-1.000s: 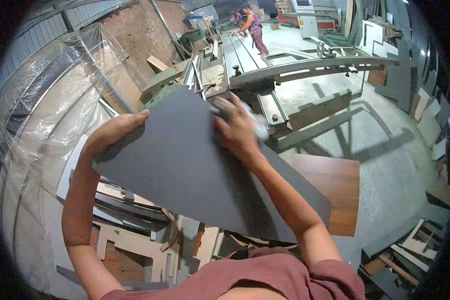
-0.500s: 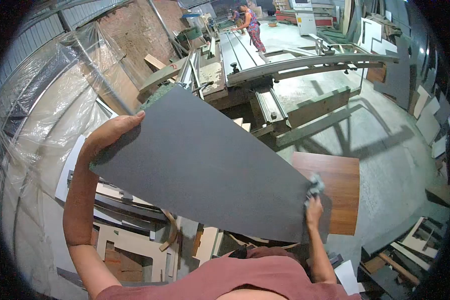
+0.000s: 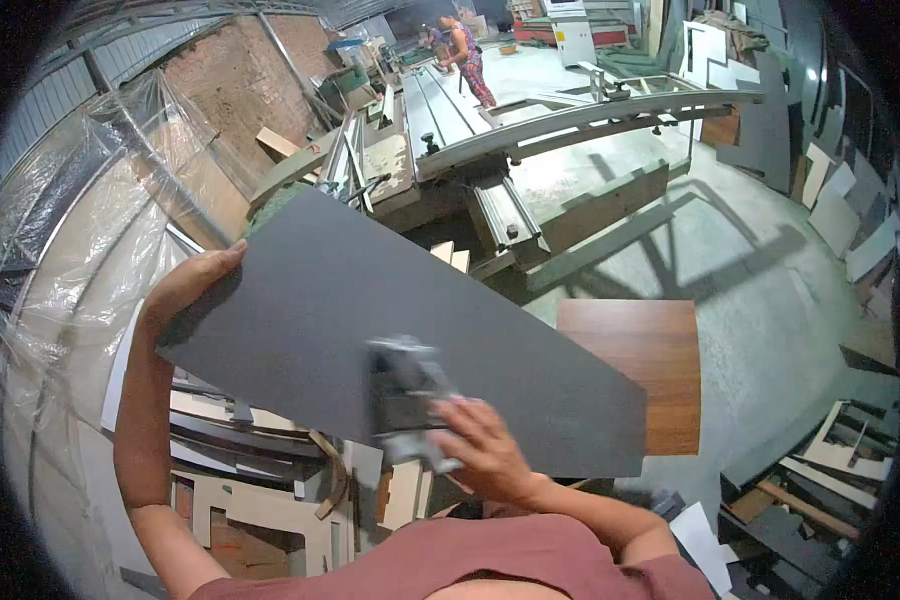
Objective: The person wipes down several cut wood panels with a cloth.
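Left hand grips the left edge of the grey panel: thumb on the top face, fingers wrapped under and out of sight, closed firmly on the board. The panel is held up off the floor, tilted, long axis running from upper left to lower right across my front. Right hand sits at the panel's near edge, about mid-length, palm down, fingers partly curled over a grey cloth and pressing it flat on the panel face. The cloth is motion-blurred, so I can't tell how it is folded. The wrist crosses the near edge of the panel. The panel's far right corner overlaps a brown wood-grain board lying on the concrete floor. Pale offcuts are stacked below the panel on my left. Clear plastic sheeting hangs further left. The sliding table saw is beyond the panel, and another person stands at its far end, well apart from me.
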{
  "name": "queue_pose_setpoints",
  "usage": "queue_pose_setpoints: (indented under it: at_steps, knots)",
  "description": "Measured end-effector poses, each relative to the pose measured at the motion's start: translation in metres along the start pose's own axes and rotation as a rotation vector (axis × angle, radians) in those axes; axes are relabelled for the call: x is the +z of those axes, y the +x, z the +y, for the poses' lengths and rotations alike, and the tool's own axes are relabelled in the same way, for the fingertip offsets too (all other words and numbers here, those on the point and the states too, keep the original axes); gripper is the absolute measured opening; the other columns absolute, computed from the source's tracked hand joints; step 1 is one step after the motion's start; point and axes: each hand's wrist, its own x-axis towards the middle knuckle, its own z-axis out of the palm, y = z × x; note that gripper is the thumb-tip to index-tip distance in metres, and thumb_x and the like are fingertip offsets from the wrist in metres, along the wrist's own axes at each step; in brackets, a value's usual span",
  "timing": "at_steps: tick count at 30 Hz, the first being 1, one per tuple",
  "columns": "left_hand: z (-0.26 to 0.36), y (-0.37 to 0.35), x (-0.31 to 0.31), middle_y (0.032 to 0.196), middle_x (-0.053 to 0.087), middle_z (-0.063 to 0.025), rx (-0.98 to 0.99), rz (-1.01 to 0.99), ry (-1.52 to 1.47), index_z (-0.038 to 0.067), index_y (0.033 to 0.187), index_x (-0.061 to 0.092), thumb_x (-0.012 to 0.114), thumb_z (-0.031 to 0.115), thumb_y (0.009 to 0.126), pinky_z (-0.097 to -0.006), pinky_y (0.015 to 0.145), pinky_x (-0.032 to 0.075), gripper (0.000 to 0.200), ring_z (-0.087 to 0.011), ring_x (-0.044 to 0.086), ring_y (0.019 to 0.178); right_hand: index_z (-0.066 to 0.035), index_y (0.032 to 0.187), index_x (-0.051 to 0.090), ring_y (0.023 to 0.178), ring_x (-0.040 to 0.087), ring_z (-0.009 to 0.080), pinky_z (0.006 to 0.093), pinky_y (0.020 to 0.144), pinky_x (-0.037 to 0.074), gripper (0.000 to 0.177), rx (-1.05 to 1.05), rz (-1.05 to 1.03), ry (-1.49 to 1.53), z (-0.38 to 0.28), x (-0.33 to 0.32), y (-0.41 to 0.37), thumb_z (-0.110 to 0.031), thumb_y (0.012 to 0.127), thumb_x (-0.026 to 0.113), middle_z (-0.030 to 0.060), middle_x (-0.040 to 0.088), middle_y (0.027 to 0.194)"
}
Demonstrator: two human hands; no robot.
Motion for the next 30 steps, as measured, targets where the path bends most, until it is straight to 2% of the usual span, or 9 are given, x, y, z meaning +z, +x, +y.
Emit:
queue_pose_setpoints:
  at_steps: [3,8,13,16,17,19,22,25,30]
  knots:
    - [0.0,0.0,0.006,0.081,0.058,-0.0158,0.011,0.023,-0.007,-0.007,0.095,0.053,0.049,0.04,0.081,-0.026,0.058,0.046,0.049,-0.018,0.057,0.067,0.0,0.113,0.042,0.114,0.036,0.0336,0.0419,0.094,0.03,0.045,0.274,0.112,-0.086,0.063,-0.006,-0.117,-0.008,0.072,0.055,0.0193,0.037,0.122]
    - [0.01,-0.008,0.011,0.084,0.057,-0.0183,0.031,0.08,0.058,-0.008,0.097,0.052,0.048,0.04,0.081,-0.0273,0.06,0.046,0.051,-0.0194,0.057,0.07,0.004,0.113,0.041,0.103,0.045,0.0342,0.0389,0.087,0.034,0.038,1.436,0.398,0.027,0.124,-0.04,-0.261,-0.018,0.082,0.039,0.0235,0.047,0.11]
    - [0.029,-0.026,0.02,0.086,0.057,-0.0188,0.011,0.153,0.206,-0.007,0.1,0.052,0.047,0.041,0.082,-0.03,0.063,0.045,0.052,-0.0206,0.057,0.07,0.005,0.083,0.056,0.082,0.052,0.0407,0.0444,0.07,0.04,0.037,1.794,0.24,-0.433,0.215,-0.023,-0.4,-0.028,0.08,0.04,0.0238,0.057,0.085]
    - [0.026,-0.029,0.013,0.085,0.057,-0.0186,0.011,0.085,0.118,-0.007,0.099,0.052,0.046,0.041,0.082,-0.0302,0.062,0.045,0.052,-0.0203,0.057,0.07,0.003,0.075,0.057,0.075,0.053,0.0414,0.0456,0.067,0.041,0.033,1.783,0.297,-0.434,0.23,-0.012,-0.398,-0.026,0.079,0.041,0.0214,0.057,0.078]
    - [0.025,-0.031,0.012,0.085,0.057,-0.0186,0.003,0.09,0.114,-0.007,0.099,0.052,0.046,0.041,0.082,-0.0302,0.062,0.045,0.052,-0.0203,0.057,0.07,0.002,0.081,0.054,0.08,0.052,0.0385,0.0448,0.069,0.038,0.025,1.523,0.12,-0.314,0.239,-0.011,-0.4,-0.021,0.078,0.045,0.0213,0.056,0.081]
    - [0.024,-0.034,0.012,0.085,0.057,-0.0184,-0.037,0.11,0.098,-0.007,0.099,0.052,0.046,0.041,0.082,-0.0291,0.062,0.045,0.051,-0.0197,0.057,0.07,0.002,0.087,0.05,0.081,0.05,0.035,0.0403,0.072,0.038,0.019,1.347,0.367,-0.165,0.207,-0.019,-0.302,-0.014,0.076,0.046,0.0198,0.053,0.086]
    - [0.033,-0.041,0.019,0.085,0.057,-0.0182,-0.065,0.134,0.153,-0.008,0.099,0.052,0.046,0.04,0.082,-0.0285,0.062,0.045,0.051,-0.0194,0.057,0.07,0.001,0.109,0.045,0.102,0.042,0.0333,0.0338,0.09,0.03,0.039,0.923,0.331,0.205,0.14,-0.057,-0.119,-0.007,0.071,0.046,0.0176,0.047,0.109]
    - [0.041,-0.052,0.031,0.084,0.057,-0.0178,-0.042,0.123,0.046,-0.008,0.098,0.052,0.046,0.039,0.083,-0.028,0.063,0.045,0.05,-0.019,0.057,0.069,-0.003,0.116,0.042,0.115,0.034,0.0316,0.0373,0.096,0.027,0.05,0.479,0.222,0.086,0.142,-0.045,-0.05,0.004,0.067,0.046,0.0163,0.038,0.123]
    - [0.039,-0.055,0.023,0.085,0.057,-0.018,-0.048,0.136,0.095,-0.007,0.096,0.053,0.048,0.041,0.081,-0.0283,0.063,0.045,0.051,-0.0186,0.057,0.07,-0.002,0.112,0.045,0.107,0.042,0.0306,0.0363,0.091,0.032,0.037,0.512,0.247,0.108,0.17,-0.055,-0.045,-0.003,0.075,0.045,0.016,0.046,0.114]
